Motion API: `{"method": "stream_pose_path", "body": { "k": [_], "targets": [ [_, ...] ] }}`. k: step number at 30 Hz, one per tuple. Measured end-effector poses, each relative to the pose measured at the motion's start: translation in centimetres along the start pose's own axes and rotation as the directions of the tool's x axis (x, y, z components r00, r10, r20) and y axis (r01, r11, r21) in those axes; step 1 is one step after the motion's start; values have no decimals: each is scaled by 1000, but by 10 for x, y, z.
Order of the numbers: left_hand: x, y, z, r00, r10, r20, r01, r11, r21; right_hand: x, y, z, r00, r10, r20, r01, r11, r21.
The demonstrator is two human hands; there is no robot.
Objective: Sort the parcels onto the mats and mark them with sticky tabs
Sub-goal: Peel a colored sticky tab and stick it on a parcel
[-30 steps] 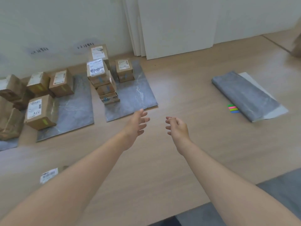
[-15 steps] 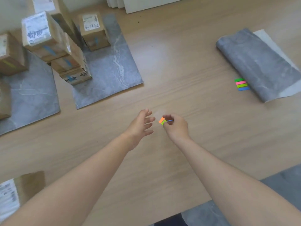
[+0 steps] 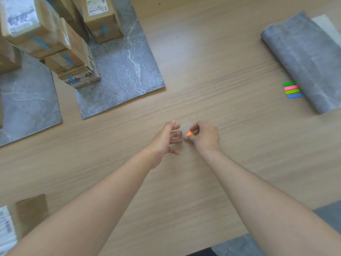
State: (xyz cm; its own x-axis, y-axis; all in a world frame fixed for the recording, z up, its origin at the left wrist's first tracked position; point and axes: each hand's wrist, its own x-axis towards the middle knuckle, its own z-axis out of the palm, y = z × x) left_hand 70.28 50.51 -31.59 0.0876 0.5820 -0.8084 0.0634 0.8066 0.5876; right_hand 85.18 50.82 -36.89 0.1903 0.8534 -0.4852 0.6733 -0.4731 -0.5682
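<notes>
- Two grey marbled mats are laid flat on the pale wooden surface (image 3: 221,71): the middle mat (image 3: 129,74) and the left mat (image 3: 27,108).
- At the middle mat's left edge stands a stack of brown cardboard parcels (image 3: 60,52), with a single brown cardboard parcel (image 3: 103,19) behind it. Each front I can see carries a blue tab, so I judge that group sorted and marked.
- A brown parcel at the far left (image 3: 7,60) stands by the left mat, and its marking is too blurred to read.
- One labelled cardboard parcel (image 3: 29,213) lies off the mats at the lower left. I see no tab on it, so that looks like work left.
- My right hand (image 3: 205,135) pinches a small bunch of orange, green and blue sticky tabs (image 3: 190,134) low over the wood.
- My left hand (image 3: 166,140) holds nothing. Its fingers are spread and its tips are just beside the bunch, probably to peel one tab off.
- A folded grey mat (image 3: 304,58) lies unused at the right. A strip of green, pink, lime and blue tabs (image 3: 292,90) is at its edge, touching it or just beside it; I cannot tell which.
- My estimate is that the task is well along but not finished.
</notes>
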Motion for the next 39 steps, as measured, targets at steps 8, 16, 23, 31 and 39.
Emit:
{"method": "stream_pose_path", "body": {
  "k": [8, 16, 23, 31, 39],
  "targets": [
    [-4, -2, -2, 999, -27, 25, 27, 1000, -6, 0, -1, -3, 999, -46, -20, 45, 997, -57],
    [-6, -1, 1, 997, -63, 50, 65, 997, -30, -5, 5, -1, 949, -311, 50, 312, 904, -292],
    [-4, -1, 0, 994, -85, 63, 86, 996, -9, -1, 12, -1, 954, -299, 16, 297, 938, -181],
    [-13, 3, 12, 985, -112, 132, 91, 983, 160, 10, 8, -7, 981, 140, -132, -99, 955, 279],
    [-17, 14, 11, 992, -92, 90, 88, 995, 38, -8, -5, -28, 964, 188, -191, 27, 640, 768]
  ]
}}
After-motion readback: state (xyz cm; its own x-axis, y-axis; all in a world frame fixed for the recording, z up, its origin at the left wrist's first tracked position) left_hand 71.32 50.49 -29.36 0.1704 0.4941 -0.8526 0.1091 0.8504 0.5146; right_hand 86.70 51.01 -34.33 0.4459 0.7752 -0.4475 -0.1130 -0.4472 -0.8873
